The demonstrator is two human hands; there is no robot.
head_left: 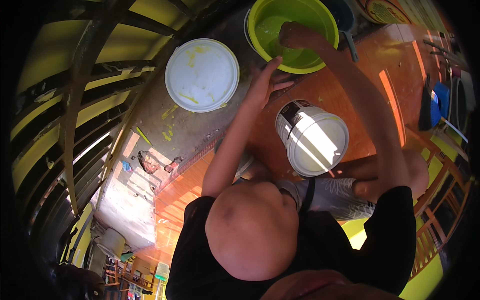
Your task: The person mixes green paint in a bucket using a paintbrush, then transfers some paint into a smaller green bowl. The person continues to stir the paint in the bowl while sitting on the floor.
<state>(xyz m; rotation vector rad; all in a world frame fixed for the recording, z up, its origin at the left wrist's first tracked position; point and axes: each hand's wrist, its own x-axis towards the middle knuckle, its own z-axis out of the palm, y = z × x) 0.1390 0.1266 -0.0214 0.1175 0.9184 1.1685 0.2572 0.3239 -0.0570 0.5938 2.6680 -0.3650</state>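
A yellow-green plastic basin stands at the far side, with a little clear liquid apparently in its bottom. My right hand reaches down into it with fingers curled closed; whatever they may grip is hidden. At the basin's near left rim is my left hand, its fingers apart, one fingertip touching or almost touching the rim. Left of that hand sits a round white lidded bucket, its top smeared yellow-green. A second white bucket with a lid is nearer me, between my arms, sunlight across its top.
A dark pan with a long handle lies right of the basin. Dark metal bars rise along the left. Yellow-green smears, a thin green strip and dark debris mark the grey floor. Wooden chairs stand at right.
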